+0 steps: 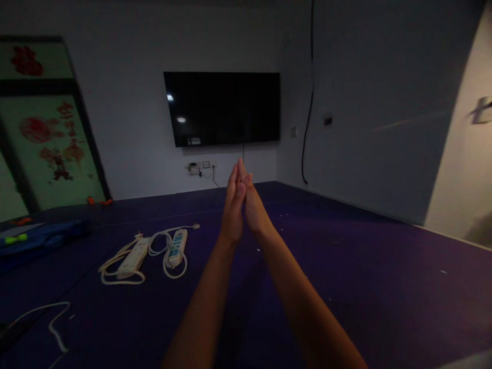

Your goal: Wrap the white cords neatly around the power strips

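Purple floor covering (pixel 346 266) fills the near field, smooth-looking, dim light. Loose white cable (pixel 57 335) at lower left, running out of view.

Left hand (pixel 232 218) and right hand (pixel 255 210): raised, palms facing, fingers straight and meeting near the tips, slight gap toward the wrists. Nothing gripped.

Nearest items: two power strips on the floor, left of the hands, untouched. White strip (pixel 132 259) lies farther left; blue-faced strip (pixel 179 241) sits closer to the hands. Both have white cords looped about them (loops cross the blue-faced one, so it could snag).

My read on handling: light, rigid plastic housings, a bit slick, not very fragile. Best hold is across the long edges at mid-length, thumb opposite fingers. Cords look flexible but springy; gather the loops with the other hand, or the plug (pixel 196 226) trails and knocks.

Farther left: blue cloth (pixel 57 233), soft by the folds. Far wall: socket plate (pixel 206 164) low, television (pixel 226 107) mounted above, screen dark.
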{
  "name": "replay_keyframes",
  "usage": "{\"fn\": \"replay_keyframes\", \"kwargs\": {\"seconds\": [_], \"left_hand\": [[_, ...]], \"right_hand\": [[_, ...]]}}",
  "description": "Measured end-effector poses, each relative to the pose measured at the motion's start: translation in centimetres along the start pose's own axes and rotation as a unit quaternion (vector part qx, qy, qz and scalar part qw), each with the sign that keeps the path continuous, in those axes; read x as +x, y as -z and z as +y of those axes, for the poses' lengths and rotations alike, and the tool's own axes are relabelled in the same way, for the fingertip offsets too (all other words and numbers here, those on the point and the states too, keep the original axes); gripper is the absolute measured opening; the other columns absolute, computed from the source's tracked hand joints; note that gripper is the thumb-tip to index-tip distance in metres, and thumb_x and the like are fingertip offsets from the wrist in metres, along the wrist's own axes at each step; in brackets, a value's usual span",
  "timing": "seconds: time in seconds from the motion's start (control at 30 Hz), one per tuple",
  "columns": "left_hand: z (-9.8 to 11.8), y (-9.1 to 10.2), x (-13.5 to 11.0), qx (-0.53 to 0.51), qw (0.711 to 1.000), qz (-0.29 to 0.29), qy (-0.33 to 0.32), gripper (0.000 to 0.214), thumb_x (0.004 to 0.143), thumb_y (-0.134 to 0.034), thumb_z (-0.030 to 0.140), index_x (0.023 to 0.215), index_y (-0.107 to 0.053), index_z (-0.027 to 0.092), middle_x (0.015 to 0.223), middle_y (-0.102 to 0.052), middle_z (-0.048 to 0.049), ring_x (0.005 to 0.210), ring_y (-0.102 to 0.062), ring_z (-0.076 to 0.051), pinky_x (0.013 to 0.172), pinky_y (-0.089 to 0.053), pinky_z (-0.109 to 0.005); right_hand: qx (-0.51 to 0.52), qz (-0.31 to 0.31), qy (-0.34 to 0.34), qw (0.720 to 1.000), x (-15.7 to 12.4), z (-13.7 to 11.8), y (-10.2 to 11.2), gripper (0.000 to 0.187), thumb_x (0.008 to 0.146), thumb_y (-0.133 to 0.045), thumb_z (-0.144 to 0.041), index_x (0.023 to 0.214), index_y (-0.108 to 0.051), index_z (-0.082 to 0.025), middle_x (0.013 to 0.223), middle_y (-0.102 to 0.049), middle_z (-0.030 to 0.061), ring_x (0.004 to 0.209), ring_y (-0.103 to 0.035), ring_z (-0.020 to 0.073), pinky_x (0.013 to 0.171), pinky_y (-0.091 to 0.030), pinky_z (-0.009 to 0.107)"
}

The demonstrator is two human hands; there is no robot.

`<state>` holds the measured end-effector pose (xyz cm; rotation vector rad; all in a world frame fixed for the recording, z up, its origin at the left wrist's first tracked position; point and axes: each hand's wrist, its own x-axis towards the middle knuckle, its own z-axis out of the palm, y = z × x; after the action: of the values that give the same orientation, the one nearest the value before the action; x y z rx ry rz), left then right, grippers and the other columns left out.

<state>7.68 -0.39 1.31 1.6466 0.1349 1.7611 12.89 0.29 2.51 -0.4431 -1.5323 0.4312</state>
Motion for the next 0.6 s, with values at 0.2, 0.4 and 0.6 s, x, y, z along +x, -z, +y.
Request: {"fn": "replay_keyframes", "kwargs": {"seconds": [0.2,0.4,0.6], "left_hand": [[0.9,1.5,0.8,0.011,0.996,0.091,0.006,0.046,0.090,-0.038,0.038,0.135,-0.041,0.029,0.151,-0.028,0.0047,0.140,-0.016,-0.012,0.115,-0.014,-0.026],[0.9,2.8,1.3,0.023,0.993,0.111,0.029,0.045,0.090,-0.035,0.045,0.134,-0.040,0.035,0.151,-0.027,0.0078,0.139,-0.018,-0.014,0.115,-0.017,-0.030],[0.3,1.3,0.6,0.025,0.998,0.055,0.020,0.044,0.092,-0.035,0.041,0.134,-0.041,0.031,0.150,-0.028,0.0066,0.140,-0.018,-0.013,0.115,-0.015,-0.028]], "right_hand": [[0.011,-0.042,0.006,0.999,-1.2,-0.5,-2.2,0.070,0.088,-0.018,-0.064,0.145,-0.025,-0.023,0.152,-0.021,-0.0012,0.140,-0.015,0.0153,0.115,-0.011,0.035],[-0.001,-0.061,0.009,0.998,-1.8,-0.8,-3.4,0.067,0.088,-0.021,-0.064,0.144,-0.025,-0.027,0.152,-0.019,-0.0016,0.140,-0.014,0.0159,0.116,-0.010,0.040],[-0.003,0.002,-0.002,1.000,-1.1,-0.3,-2.1,0.069,0.089,-0.018,-0.063,0.145,-0.024,-0.023,0.153,-0.019,-0.0009,0.140,-0.014,0.0143,0.116,-0.010,0.036]]}}
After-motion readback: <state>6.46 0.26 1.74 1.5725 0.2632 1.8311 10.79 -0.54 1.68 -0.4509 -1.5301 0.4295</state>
